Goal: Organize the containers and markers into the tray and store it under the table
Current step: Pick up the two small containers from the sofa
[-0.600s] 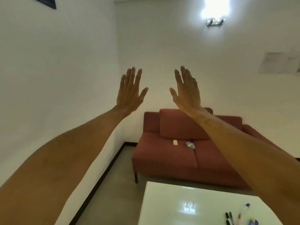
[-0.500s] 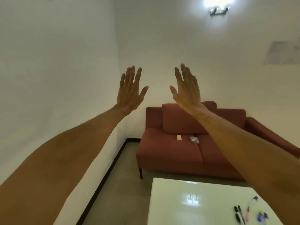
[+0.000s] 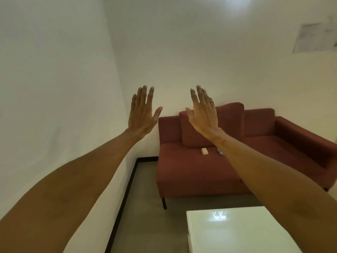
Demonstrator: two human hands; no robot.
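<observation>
Left hand (image 3: 141, 115), right hand (image 3: 203, 115) raised flat — table (image 3: 237, 232) well below.

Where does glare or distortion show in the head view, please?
Head view: the lamp glow washes out the top edge; its reflection glares on the white table; the wide lens swells the left forearm; fingertips of the right hand look slightly smeared.

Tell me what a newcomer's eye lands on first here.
Two bare arms reach up from the bottom corners. The left hand and right hand are raised side by side mid-frame, fingers straight, holding nothing. Behind them a red sofa stands against the white wall, with a small cream block and a grey object on its seat. The corner of a glossy white table shows at the bottom right.
</observation>
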